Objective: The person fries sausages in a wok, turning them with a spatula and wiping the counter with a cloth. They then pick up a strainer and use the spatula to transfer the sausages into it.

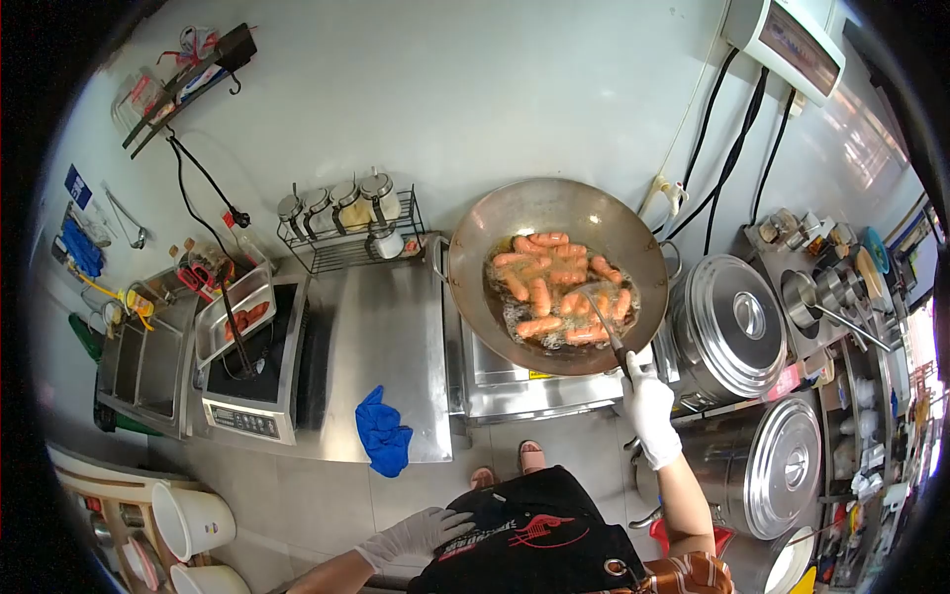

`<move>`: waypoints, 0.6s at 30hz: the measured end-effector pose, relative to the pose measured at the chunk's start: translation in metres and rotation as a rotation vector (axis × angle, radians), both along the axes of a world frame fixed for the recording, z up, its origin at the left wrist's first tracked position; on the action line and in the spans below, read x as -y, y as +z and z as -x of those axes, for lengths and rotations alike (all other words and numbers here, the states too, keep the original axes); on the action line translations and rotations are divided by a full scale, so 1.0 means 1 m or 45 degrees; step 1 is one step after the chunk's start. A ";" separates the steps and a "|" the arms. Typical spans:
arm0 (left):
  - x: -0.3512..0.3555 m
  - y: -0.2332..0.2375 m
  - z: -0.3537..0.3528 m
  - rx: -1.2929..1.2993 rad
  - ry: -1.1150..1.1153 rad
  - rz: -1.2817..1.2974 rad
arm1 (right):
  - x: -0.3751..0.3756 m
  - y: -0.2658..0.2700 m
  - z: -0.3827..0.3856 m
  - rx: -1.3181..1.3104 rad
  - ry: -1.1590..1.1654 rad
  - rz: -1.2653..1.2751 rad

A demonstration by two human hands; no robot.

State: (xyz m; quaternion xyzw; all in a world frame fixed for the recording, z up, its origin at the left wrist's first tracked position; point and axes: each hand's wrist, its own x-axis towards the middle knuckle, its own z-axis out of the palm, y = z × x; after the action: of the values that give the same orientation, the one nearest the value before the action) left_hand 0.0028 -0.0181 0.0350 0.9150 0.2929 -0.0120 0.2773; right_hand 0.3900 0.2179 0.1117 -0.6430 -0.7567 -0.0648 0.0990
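A wide metal wok (485,213) sits on the stove, with several reddish sausages (539,297) in bubbling oil. My right hand (651,406), in a white glove, is closed around the dark handle of a utensil (616,342) at the wok's front right rim. The utensil's far end reaches in among the sausages and is hard to make out. My left hand (421,535), also gloved, rests against the black apron (544,535) with its fingers stretched out and nothing in it.
Left of the wok, a steel counter (366,317) bears a blue cloth (382,432) and a rack of jars (346,213). Farther left are an induction cooker (247,421) and a sink (148,366). Lidded steel pots (732,327) stand at the right.
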 end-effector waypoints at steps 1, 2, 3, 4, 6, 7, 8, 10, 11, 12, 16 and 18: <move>0.001 -0.004 0.001 0.002 0.001 0.007 | 0.005 0.006 0.002 -0.042 0.018 -0.017; 0.002 -0.007 0.002 0.003 0.002 0.015 | 0.010 0.011 0.007 -0.046 -0.084 0.041; 0.002 -0.010 0.004 0.004 0.002 0.013 | 0.013 0.011 0.009 -0.046 -0.084 0.039; 0.002 -0.012 0.006 0.010 -0.026 -0.001 | 0.018 0.010 0.011 -0.073 -0.083 0.055; 0.003 -0.017 0.011 0.015 -0.051 -0.020 | 0.025 0.012 0.018 -0.151 -0.085 0.102; 0.005 -0.019 0.012 0.007 -0.049 -0.026 | 0.026 0.012 0.020 -0.152 -0.085 0.100; 0.006 -0.022 0.013 -0.001 -0.049 -0.031 | 0.027 0.012 0.022 -0.186 -0.082 0.102; 0.005 -0.017 0.015 -0.006 -0.058 -0.046 | 0.028 0.012 0.024 -0.222 -0.082 0.103; 0.004 -0.014 0.016 -0.010 -0.065 -0.058 | 0.027 0.014 0.025 -0.254 -0.088 0.121; 0.006 -0.017 0.017 -0.010 -0.066 -0.060 | 0.027 0.015 0.026 -0.287 -0.093 0.139; 0.011 -0.022 0.022 -0.004 -0.029 -0.079 | 0.027 0.014 0.029 -0.296 -0.090 0.107; 0.012 -0.021 0.024 0.007 -0.023 -0.085 | 0.027 0.014 0.030 -0.288 -0.105 0.112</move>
State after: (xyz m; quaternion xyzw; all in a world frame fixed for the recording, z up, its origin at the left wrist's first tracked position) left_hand -0.0208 -0.0299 0.0138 0.9263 0.2842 -0.0023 0.2474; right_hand 0.3601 0.1913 0.1257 -0.6806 -0.7156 0.0373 0.1525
